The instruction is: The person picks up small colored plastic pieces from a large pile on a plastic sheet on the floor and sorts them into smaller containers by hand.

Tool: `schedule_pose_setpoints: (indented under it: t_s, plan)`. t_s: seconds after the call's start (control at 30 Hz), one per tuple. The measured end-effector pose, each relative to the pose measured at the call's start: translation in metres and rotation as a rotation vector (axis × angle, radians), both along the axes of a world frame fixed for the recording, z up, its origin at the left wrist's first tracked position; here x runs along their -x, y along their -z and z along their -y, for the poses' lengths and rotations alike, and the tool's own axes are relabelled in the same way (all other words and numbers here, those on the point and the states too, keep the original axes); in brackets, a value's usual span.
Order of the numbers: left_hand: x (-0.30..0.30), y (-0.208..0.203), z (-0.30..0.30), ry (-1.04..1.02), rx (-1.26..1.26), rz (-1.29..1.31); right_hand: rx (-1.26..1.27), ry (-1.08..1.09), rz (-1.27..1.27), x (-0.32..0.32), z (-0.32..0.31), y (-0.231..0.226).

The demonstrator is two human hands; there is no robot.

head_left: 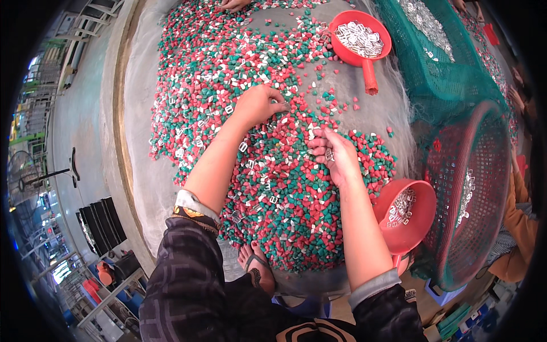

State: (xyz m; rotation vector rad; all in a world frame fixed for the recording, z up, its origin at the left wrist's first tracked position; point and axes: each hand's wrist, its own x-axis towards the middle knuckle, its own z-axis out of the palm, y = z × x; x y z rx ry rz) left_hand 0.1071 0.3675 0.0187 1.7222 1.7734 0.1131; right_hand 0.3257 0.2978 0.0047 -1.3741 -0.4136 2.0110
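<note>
A thick layer of small red, green and white cone-shaped pieces (pixel 296 228) covers the work surface, with small silver buckle-like metal pieces (pixel 243 146) scattered among them. My left hand (pixel 257 105) is low over the middle of the layer, thumb and fingertips pinched together; what they hold, if anything, is too small to make out. To its right, my right hand (pixel 337 154) is turned partly palm up with its fingers curled. A silver buckle-like piece shows in its fingers. A red plastic scoop (pixel 424 199) with some silver pieces inside lies near my right forearm.
Another red scoop (pixel 368 68), filled with silver pieces, lies at the far right. Green netting (pixel 450 74) holds more metal pieces beside a large red basket (pixel 439 228). Another person's hand (pixel 235 4) is at the far edge; an orange-sleeved person (pixel 515 228) is at right.
</note>
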Motion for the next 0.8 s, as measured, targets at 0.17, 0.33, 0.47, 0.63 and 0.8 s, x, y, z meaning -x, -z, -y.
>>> schedule_pose_setpoints:
  t_s: [0.17, 0.33, 0.47, 0.63, 0.8]
  plan:
    - [0.004, -0.001, 0.009, -0.025, 0.225, 0.630, -0.041, 0.034, -0.090, 0.016, -0.007, -0.005]
    - [-0.016, -0.025, 0.019, 0.103, 0.192, 0.485, 0.057, 0.111, -0.288, 0.018, -0.009, 0.001]
    - [0.004, -0.002, -0.004, -0.059, -0.303, -0.119, 0.045, 0.110, -0.233, 0.014, -0.004, 0.008]
    - [-0.003, 0.010, -0.007, 0.051, -0.256, -0.334, 0.093, 0.176, -0.304, 0.015, -0.004, 0.004]
    - [-0.015, -0.003, -0.003, 0.034, -0.100, 0.092, 0.089, 0.211, -0.386, 0.005, -0.010, 0.009]
